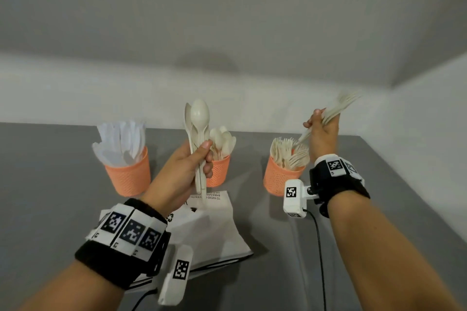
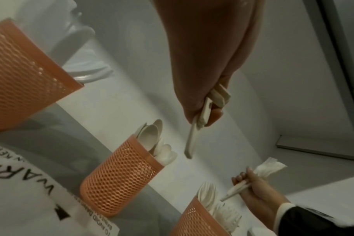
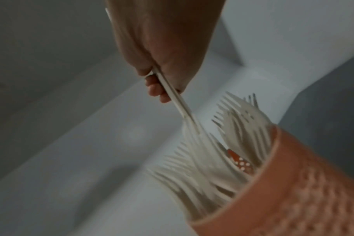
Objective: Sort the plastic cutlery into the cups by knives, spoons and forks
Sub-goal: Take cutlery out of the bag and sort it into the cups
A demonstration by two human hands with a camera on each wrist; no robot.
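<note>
While hands (image 1: pixel 192 166) grip spoons (image 1: pixel 198 118), forks (image 1: pixel 336 108)

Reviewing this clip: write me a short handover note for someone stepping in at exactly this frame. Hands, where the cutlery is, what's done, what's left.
Left hand: grips a bundle of spoons, bowls up, in front of the middle cup.
Right hand: grips a bundle of forks, handles pointing down toward the right cup.
Cups on the grey table: left cup holds knives, middle cup holds spoons, right cup holds forks.
Done: most pieces already stand sorted in the cups.
Left: drop the spoons into the middle cup and the forks into the right cup. No loose cutlery shows on the white bag.
</note>
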